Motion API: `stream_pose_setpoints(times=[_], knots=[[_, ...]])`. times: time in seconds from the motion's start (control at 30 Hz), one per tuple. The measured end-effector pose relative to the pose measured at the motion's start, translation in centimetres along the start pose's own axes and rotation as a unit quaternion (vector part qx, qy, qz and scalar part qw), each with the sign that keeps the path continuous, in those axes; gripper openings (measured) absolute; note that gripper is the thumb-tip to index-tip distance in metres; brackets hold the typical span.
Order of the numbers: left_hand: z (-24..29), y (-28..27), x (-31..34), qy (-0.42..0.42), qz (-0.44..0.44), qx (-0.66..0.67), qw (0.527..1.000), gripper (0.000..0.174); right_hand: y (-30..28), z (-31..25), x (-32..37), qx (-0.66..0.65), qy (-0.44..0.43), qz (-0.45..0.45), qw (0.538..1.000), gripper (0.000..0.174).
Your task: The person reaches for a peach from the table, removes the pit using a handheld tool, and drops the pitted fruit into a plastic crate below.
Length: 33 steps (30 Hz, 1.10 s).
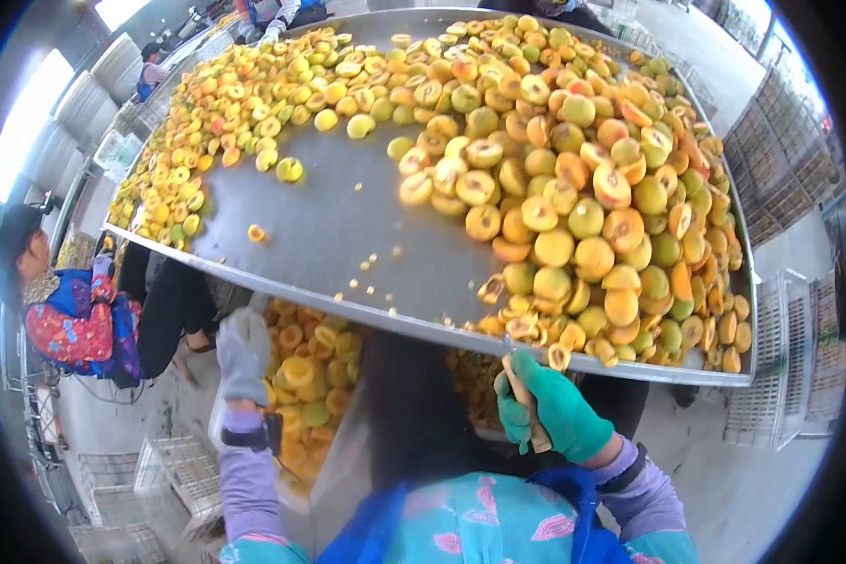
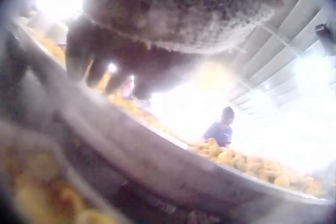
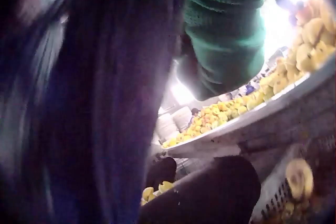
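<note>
My right hand (image 1: 559,409) wears a green glove and grips a wooden-handled tool (image 1: 526,402), its thin metal end pointing at the table's front edge. Near that tip, a peach half (image 1: 559,356) shows at the edge. In the right wrist view the green glove (image 3: 226,35) hides the tool. My left hand (image 1: 244,352), in a pale grey glove, is over the side of a crate of peach halves (image 1: 310,376), with no fruit visible in it. Its fingers (image 2: 79,50) hang down in the left wrist view, beside the table's edge.
A metal table (image 1: 301,226) with a raised rim holds a large heap of peaches and halves (image 1: 573,188), with scattered pits (image 1: 367,268). Another person (image 1: 85,310) sits at left. Stacked plastic crates (image 1: 771,357) stand at right, and more crates (image 1: 179,479) lie on the floor at left.
</note>
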<state>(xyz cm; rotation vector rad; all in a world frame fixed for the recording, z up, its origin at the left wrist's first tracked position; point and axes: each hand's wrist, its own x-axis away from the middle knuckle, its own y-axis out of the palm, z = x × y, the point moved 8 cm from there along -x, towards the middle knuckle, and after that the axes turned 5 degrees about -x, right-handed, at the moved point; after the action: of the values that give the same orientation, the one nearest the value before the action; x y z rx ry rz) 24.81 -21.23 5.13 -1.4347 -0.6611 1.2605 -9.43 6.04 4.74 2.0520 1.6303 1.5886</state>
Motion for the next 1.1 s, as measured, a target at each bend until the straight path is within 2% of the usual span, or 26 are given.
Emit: stream_pose_setpoints(times=[0.07,0.13,0.17,0.2,0.23,0.27,0.33,0.4,0.43,0.5,0.53,0.57,0.6,0.63,0.67,0.7,0.73,0.77,0.8,0.83,0.93,0.97,1.03,1.07,1.1], knots=[[5.3,-0.1,-7.7,-0.069,-0.067,0.137,0.986,0.03,1.2,-6.7,-0.1,0.161,-0.125,0.034,0.978,0.04],[12.5,0.8,-14.9,-0.045,-0.145,0.164,0.975,0.033,1.3,-13.7,-2.7,0.277,-0.214,0.081,0.933,0.034],[15.9,1.4,-18.6,0.086,-0.088,0.174,0.977,0.032,2.0,-18.0,-4.0,0.345,-0.298,0.093,0.885,0.032],[18.6,4.3,-22.2,0.16,-0.048,0.186,0.968,0.034,2.7,-22.0,-5.5,0.41,-0.376,0.106,0.824,0.031],[21.1,7.2,-25.6,0.234,-0.007,0.194,0.953,0.037,2.9,-25.9,-7.3,0.503,-0.443,0.16,0.725,0.03],[23.4,10.3,-29.0,0.252,0.015,0.206,0.945,0.044,3.4,-29.1,-9.1,0.585,-0.496,0.209,0.606,0.03],[30.0,11.9,-33.0,0.22,-0.032,0.145,0.964,0.057,3.0,-33.7,-14.1,0.625,-0.478,0.248,0.565,0.028],[33.3,14.7,-36.9,0.21,0.028,0.106,0.972,0.058,2.1,-36.5,-18.6,0.664,-0.427,0.282,0.546,0.028],[34.6,16.3,-38.2,0.202,0.054,0.086,0.974,0.058,1.9,-37.1,-20.7,0.686,-0.421,0.291,0.517,0.028],[35.3,21.2,-40.1,0.173,-0.076,0.071,0.979,0.061,0.8,-37.2,-24.6,0.731,-0.4,0.298,0.465,0.03],[35.1,22.9,-39.6,0.158,-0.145,0.056,0.975,0.063,0.2,-37.2,-25.1,0.726,-0.4,0.303,0.47,0.031],[34.9,22.7,-39.1,0.175,-0.117,0.063,0.976,0.064,-0.1,-37.0,-25.7,0.72,-0.401,0.304,0.477,0.032],[34.3,22.9,-38.5,0.177,-0.13,0.069,0.973,0.064,0.6,-36.9,-26.0,0.714,-0.408,0.3,0.483,0.034],[33.9,22.6,-37.7,0.18,-0.143,0.072,0.971,0.064,0.4,-36.8,-26.0,0.721,-0.367,0.297,0.507,0.035],[33.3,22.1,-36.9,0.184,-0.152,0.076,0.968,0.064,0.7,-36.2,-25.9,0.737,-0.352,0.28,0.505,0.035],[31.8,23.5,-35.9,0.173,-0.205,0.125,0.955,0.075,0.9,-35.5,-25.6,0.752,-0.34,0.263,0.5,0.035],[30.8,21.8,-34.4,0.163,-0.185,0.117,0.962,0.071,1.5,-34.7,-25.4,0.766,-0.33,0.246,0.493,0.034],[30.1,20.3,-31.7,0.156,-0.164,0.107,0.968,0.068,2.1,-33.4,-25.2,0.794,-0.314,0.258,0.451,0.033],[29.3,18.7,-29.2,0.149,-0.145,0.099,0.973,0.064,2.5,-32.3,-24.7,0.798,-0.305,0.252,0.454,0.031],[28.6,17.9,-27.1,0.145,-0.213,0.056,0.965,0.067,3.0,-31.2,-24.0,0.802,-0.294,0.245,0.457,0.029],[26.5,15.9,-21.7,0.134,-0.21,0.092,0.964,0.069,3.9,-27.1,-22.8,0.812,-0.269,0.223,0.467,0.026],[25.9,15.1,-20.0,0.116,-0.184,0.09,0.972,0.066,3.9,-26.1,-22.4,0.816,-0.263,0.218,0.466,0.026],[26.1,15.3,-17.9,0.14,-0.237,0.12,0.954,0.06,6.0,-26.0,-19.0,0.801,-0.389,0.254,0.377,0.024],[25.4,15.5,-16.0,0.152,-0.266,0.13,0.943,0.057,6.7,-23.8,-16.1,0.784,-0.448,0.269,0.334,0.023],[24.0,18.1,-16.7,0.21,-0.301,0.175,0.914,0.052,7.3,-23.3,-13.5,0.749,-0.49,0.254,0.366,0.024]])
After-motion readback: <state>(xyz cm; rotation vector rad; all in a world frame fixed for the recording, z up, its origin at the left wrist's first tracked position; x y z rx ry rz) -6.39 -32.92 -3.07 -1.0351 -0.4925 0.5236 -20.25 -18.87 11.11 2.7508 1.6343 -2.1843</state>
